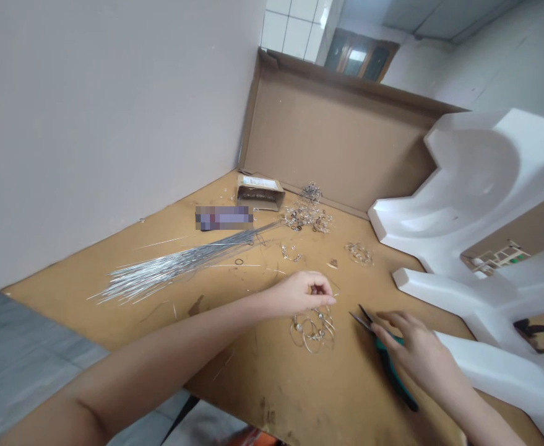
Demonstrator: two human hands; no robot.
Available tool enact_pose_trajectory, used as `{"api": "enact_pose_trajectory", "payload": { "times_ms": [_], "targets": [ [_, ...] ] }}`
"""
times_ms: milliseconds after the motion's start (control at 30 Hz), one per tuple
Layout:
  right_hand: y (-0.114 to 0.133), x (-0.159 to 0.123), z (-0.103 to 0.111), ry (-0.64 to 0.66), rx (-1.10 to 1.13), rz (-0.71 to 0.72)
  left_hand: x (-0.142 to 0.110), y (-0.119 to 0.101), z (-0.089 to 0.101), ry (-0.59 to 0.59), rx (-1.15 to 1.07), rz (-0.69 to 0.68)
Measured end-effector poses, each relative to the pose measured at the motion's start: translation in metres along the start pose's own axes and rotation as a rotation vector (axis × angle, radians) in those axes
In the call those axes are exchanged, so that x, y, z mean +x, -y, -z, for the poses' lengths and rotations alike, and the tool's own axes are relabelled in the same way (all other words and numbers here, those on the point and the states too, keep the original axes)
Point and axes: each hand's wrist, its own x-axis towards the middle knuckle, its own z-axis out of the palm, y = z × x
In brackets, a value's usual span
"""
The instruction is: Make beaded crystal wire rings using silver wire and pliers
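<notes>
My left hand (302,294) is curled over a tangle of silver wire loops with small beads (313,331), and its fingers pinch a thin bit of wire. My right hand (415,350) grips a pair of teal-handled pliers (392,365), whose dark pointed jaws (362,318) stand open a little, close to the loops and not touching them. Both hands are over a tan fibreboard work surface (272,378). Farther left lies a long bundle of straight silver wires (169,266).
Small heaps of wire pieces (307,214) and a cardboard box (260,192) sit near the far corner, beside a blurred label (224,218). A wall (114,124) rises on the left, a cardboard panel (336,142) stands behind, and white foam packing (476,186) lies on the right.
</notes>
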Motion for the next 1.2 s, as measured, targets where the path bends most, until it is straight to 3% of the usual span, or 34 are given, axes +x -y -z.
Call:
{"api": "enact_pose_trajectory", "payload": {
  "times_ms": [133,267,367,567,667,767,867,967,1100,1200],
  "targets": [
    [0.033,0.014,0.023,0.051,0.461,0.070,-0.002,-0.002,0.004,0.053,0.205,-0.086],
    [0.065,0.022,0.025,0.148,0.603,0.226,-0.003,-0.001,0.006,0.053,0.345,-0.150],
    [0.075,0.025,0.018,0.201,0.700,0.155,-0.002,0.001,0.005,0.018,0.398,-0.157],
    [0.065,0.031,0.003,0.288,1.009,-0.023,0.000,0.005,0.003,-0.058,0.337,-0.039],
    [0.050,0.035,-0.008,0.199,1.152,-0.098,0.002,0.013,0.005,-0.097,0.360,0.082],
    [0.036,0.038,-0.021,0.068,1.233,-0.195,0.003,0.023,0.008,0.004,0.482,0.189],
    [0.027,0.038,-0.028,0.029,1.230,-0.230,0.003,0.026,0.008,0.080,0.535,0.184],
    [0.026,0.036,-0.027,0.002,1.232,-0.228,0.004,0.019,0.008,0.107,0.384,0.186],
    [0.028,0.034,-0.023,-0.079,1.269,-0.222,0.007,0.009,0.007,0.079,-0.036,0.364],
    [0.027,0.034,-0.024,-0.109,1.287,-0.216,0.007,0.007,0.004,0.078,-0.141,0.408]
  ]
}}
